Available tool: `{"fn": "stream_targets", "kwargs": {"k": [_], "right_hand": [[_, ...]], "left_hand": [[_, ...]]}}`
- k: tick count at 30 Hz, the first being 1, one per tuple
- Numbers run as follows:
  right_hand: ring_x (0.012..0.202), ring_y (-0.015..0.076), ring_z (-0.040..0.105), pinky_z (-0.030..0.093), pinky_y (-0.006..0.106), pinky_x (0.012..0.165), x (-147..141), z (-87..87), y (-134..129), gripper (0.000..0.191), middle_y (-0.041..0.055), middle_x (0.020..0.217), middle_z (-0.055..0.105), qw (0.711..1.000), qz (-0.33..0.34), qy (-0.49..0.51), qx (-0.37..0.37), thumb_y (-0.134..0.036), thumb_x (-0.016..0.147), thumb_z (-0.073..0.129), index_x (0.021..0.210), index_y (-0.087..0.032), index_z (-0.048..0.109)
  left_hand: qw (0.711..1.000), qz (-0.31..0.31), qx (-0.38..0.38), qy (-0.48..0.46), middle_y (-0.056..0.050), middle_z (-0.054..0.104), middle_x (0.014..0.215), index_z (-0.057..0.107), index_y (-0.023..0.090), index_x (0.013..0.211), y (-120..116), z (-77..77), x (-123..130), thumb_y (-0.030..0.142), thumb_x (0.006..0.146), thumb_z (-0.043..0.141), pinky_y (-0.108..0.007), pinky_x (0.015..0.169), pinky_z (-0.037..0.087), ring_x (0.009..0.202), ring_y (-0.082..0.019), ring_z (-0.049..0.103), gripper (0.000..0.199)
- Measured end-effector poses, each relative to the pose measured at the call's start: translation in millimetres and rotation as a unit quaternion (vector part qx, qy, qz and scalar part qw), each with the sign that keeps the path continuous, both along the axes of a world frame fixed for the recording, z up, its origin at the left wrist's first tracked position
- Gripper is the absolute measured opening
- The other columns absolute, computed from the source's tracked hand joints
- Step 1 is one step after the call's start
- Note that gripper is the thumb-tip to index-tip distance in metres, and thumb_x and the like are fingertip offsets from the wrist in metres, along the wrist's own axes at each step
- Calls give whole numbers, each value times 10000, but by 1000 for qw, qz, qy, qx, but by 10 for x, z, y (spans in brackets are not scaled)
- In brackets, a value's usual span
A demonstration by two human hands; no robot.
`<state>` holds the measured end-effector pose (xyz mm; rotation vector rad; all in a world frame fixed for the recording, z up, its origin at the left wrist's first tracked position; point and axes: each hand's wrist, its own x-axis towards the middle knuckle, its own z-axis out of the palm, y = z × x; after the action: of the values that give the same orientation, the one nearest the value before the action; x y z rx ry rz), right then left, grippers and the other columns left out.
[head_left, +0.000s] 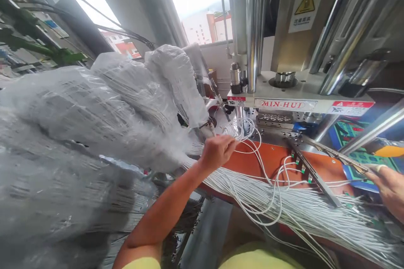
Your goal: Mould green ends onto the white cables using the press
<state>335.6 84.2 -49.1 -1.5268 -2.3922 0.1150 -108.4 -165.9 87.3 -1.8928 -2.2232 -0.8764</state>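
The left hand (218, 152) is gripping, fingers curled together, white wires (284, 204) that are lying lengthwise across the orange plate (271, 155) of the MIN-HUI press (284, 104) toward lower right; the farther right hand (389, 195) is pinching a slender metal bar (334, 154).

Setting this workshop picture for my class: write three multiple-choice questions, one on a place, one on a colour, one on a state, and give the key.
1. Where is the left hand?
A) On the press column
B) At the white wires above the orange plate
C) On the MIN-HUI label

2. What colour is the warning triangle?
A) Yellow
B) Green
C) Blue

3. What state is the large bundle at left in?
A) Bare
B) Boxed
C) Wrapped in clear plastic

Key: 1 B, the fingers meet the wires there; 2 A, the triangle shows yellow; 3 C, glossy film covers it.
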Motion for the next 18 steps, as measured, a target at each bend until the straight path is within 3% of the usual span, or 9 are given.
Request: {"fn": "stream_targets", "kwargs": {"k": [2, 5, 9, 13, 15, 18], "right_hand": [[638, 275, 577, 331, 365, 544, -24, 89, -119, 334, 130, 778, 645, 998, -39, -43, -27, -532, 880, 310, 733, -275, 464], [753, 299, 591, 302, 359, 562, -150, 186, -232, 317, 123, 814, 638, 991, -40, -127, -2, -392, 940, 220, 788, -249, 458], [848, 273, 592, 300, 338, 616, -406, 216, -254, 229, 116, 879, 634, 988, 1, -155, 5, -278, 955, 297, 906, -194, 504], [851, 240, 561, 288, 307, 619, -767, 205, -208, 192, 112, 919, 617, 990, 36, -133, -39, -242, 960, 363, 977, -166, 539], [888, 232, 539, 285, 298, 621, -942, 166, -178, 183, 107, 956, 609, 991, 44, -124, -39, -229, 961, 379, 992, -165, 547], [955, 244, 503, 285, 298, 634, -1128, 77, -125, 171, 103, 994, 591, 991, 56, -122, -25, -217, 955, 399, 1015, -163, 549]], "left_hand": [[993, -110, -19, -27, -50, 699, 824, 678, 206, 864, -117, -242, 264, 300, 934, 488, -263, 751, 465, 786, -169, 644, 223], [979, -184, -38, -78, -28, 702, 858, 658, 213, 904, 2, -451, 546, 237, 932, 485, -268, 778, 493, 819, -156, 643, 177], [965, -242, -54, -83, -34, 689, 1039, 622, 225, 1059, 624, -516, 816, 244, 899, 555, -309, 892, 509, 991, -176, 623, 175], [939, -331, -81, 42, -61, 585, 1288, 538, 192, 1239, 1360, -645, 991, 222, 820, 656, -373, 1103, 382, 1294, -223, 432, 436], [929, -329, -133, 103, -72, 590, 1258, 547, 179, 1222, 1609, -739, 1018, 232, 785, 688, -411, 1069, 406, 1252, -249, 457, 462], [919, -317, -177, 155, -67, 593, 1187, 568, 198, 1155, 1778, -857, 1005, 303, 760, 708, -444, 960, 463, 1166, -270, 494, 432]]}}
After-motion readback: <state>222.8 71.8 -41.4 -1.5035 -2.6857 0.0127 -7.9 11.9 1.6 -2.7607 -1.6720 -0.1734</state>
